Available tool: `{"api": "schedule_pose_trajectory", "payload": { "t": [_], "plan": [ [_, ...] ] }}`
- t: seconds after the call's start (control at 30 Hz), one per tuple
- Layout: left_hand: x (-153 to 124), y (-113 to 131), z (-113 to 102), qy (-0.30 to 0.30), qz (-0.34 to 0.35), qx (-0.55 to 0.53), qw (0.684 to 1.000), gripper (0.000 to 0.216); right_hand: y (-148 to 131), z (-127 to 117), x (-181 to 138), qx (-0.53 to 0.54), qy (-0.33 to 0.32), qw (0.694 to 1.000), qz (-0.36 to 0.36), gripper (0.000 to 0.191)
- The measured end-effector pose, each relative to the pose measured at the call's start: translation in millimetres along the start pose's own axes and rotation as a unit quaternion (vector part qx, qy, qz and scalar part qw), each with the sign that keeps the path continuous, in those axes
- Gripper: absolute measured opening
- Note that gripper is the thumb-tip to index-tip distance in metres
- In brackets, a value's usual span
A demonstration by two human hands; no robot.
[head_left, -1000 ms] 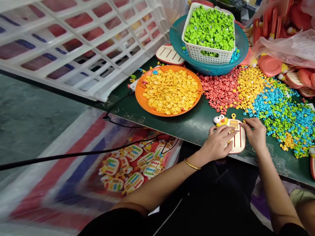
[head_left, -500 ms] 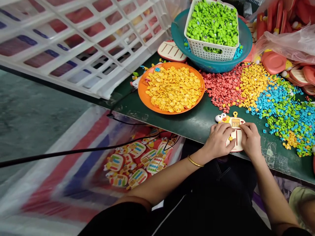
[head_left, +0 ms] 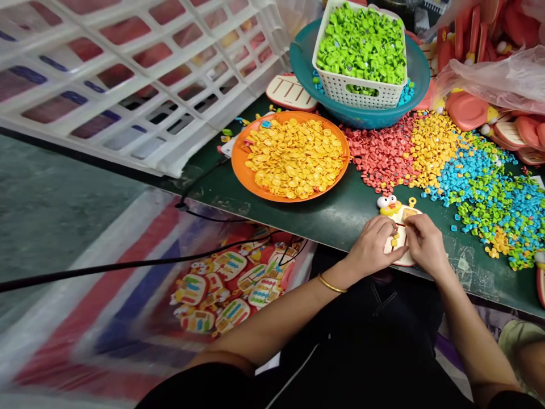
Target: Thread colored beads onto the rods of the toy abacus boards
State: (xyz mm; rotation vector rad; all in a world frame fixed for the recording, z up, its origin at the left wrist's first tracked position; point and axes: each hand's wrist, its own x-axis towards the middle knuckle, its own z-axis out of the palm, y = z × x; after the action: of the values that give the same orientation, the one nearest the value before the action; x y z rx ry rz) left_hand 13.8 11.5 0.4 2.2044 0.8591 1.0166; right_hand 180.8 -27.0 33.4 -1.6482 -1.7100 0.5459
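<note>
A cream toy board with red slots and a bird's head with bulging white eyes lies at the table's front edge. My left hand is curled over its left side, thumb stretched along its lower part. Between thumb and fingers, small yellow pieces show on the board. My right hand is closed at the board's right side, thumb and index finger pressed together over a slot; whatever they pinch is hidden.
An orange plate of yellow pieces stands left. Behind it, a white basket of green pieces sits in a teal basin. Red, yellow, blue and green beads spread rightward. A white crate leans left; finished-looking toys lie below.
My right hand has shifted left over the board, its fingertips now nearer the left hand. The board is turned slightly, and more yellow shows between the left thumb and fingers.
</note>
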Motion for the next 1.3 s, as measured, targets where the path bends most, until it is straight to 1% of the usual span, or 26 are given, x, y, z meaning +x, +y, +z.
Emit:
{"api": "schedule_pose_trajectory", "payload": {
  "t": [0.03,0.07,0.1,0.13,0.2,0.23,0.3,0.37,0.43,0.5,0.57,0.63,0.7,0.77,0.87,1.0,1.07,1.13,1.2,1.3],
  "plan": [
    [1,0,0,-0.008,-0.005,0.004,1.0,0.023,1,1,6,0.018,-0.006,1.0,-0.001,0.016],
    [1,0,-1,-0.017,-0.011,0.011,1.0,0.024,5,0,15,0.03,0.001,1.0,0.004,0.016],
    [2,1,-1,-0.026,-0.015,0.021,0.999,0.025,10,-2,25,0.026,0.023,0.999,0.016,0.016],
    [3,1,-2,-0.036,-0.016,0.033,0.999,0.026,16,-5,37,0.004,0.055,0.998,0.034,0.017],
    [3,3,-4,-0.056,-0.01,0.055,0.997,0.031,31,-13,61,-0.089,0.114,0.986,0.079,0.017],
    [4,4,-4,-0.064,-0.004,0.062,0.996,0.034,39,-17,71,-0.142,0.119,0.978,0.099,0.016],
    [4,4,-5,-0.071,0.003,0.064,0.995,0.037,49,-22,85,-0.22,0.081,0.965,0.115,0.016],
    [4,5,-4,-0.062,-0.001,0.06,0.996,0.037,54,-24,89,-0.26,0.046,0.958,0.107,0.017],
    [3,5,-2,-0.044,-0.01,0.058,0.997,0.041,54,-26,86,-0.274,0.039,0.957,0.091,0.018],
    [3,4,-1,-0.029,-0.014,0.058,0.998,0.044,51,-29,77,-0.247,0.052,0.964,0.082,0.016],
    [3,3,-1,-0.02,0.0,0.047,0.999,0.042,47,-31,66,-0.158,0.078,0.981,0.084,0.014],
    [3,1,-1,-0.011,0.028,0.032,0.999,0.036,41,-31,54,-0.021,0.087,0.99,0.106,0.015],
    [3,0,0,0.0,0.049,0.021,0.999,0.03,37,-27,43,0.095,0.062,0.983,0.143,0.021],
    [3,-1,0,0.007,0.058,0.016,0.998,0.027,34,-22,35,0.131,0.042,0.974,0.178,0.024],
    [2,-1,-1,-0.011,0.055,0.023,0.998,0.032,34,-18,28,0.105,0.057,0.971,0.209,0.025],
    [2,0,0,-0.036,0.063,0.049,0.996,0.043,36,-19,22,0.123,0.054,0.965,0.224,0.028],
    [2,-1,0,-0.033,0.068,0.052,0.996,0.043,33,-17,20,0.078,0.081,0.973,0.202,0.027],
    [2,-1,1,-0.026,0.064,0.05,0.996,0.042,30,-13,16,0.004,0.122,0.98,0.158,0.024],
    [1,0,2,-0.02,0.06,0.051,0.997,0.041,28,-8,12,-0.045,0.151,0.981,0.111,0.023],
    [1,3,2,-0.033,0.058,0.076,0.995,0.045,29,-4,7,-0.092,0.146,0.983,0.061,0.025]
  ]
}}
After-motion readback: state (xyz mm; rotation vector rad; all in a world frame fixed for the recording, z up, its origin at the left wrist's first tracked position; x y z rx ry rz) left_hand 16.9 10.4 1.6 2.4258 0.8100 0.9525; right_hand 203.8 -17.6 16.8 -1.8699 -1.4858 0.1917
